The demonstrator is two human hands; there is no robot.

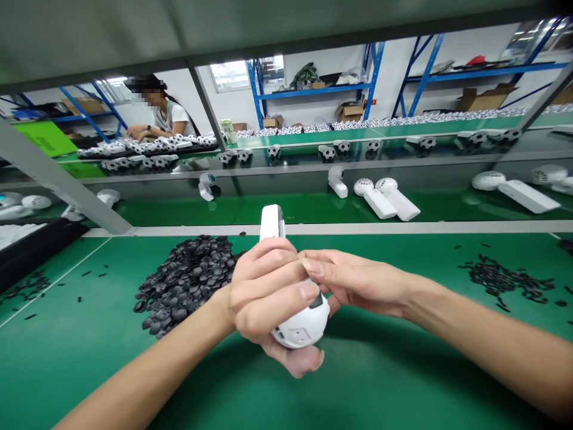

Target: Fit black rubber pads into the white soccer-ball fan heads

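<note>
My left hand (268,292) is wrapped round a white handheld fan (301,325), its round head toward me and its handle pointing away. A small black piece (317,300) sits on the fan's head by my left thumb. My right hand (353,280) reaches in from the right with its fingers pressed together against the fan's head, touching my left fingers. Whether it holds anything is hidden. A heap of small black pieces (188,280) lies on the green mat just left of my hands.
More black pieces (505,278) are scattered at the right. White fans (389,200) lie on the green conveyor belt (179,210) beyond a grey rail. A black tray (31,242) stands at the left. A person (163,116) works at the far bench among football-patterned fans (329,152).
</note>
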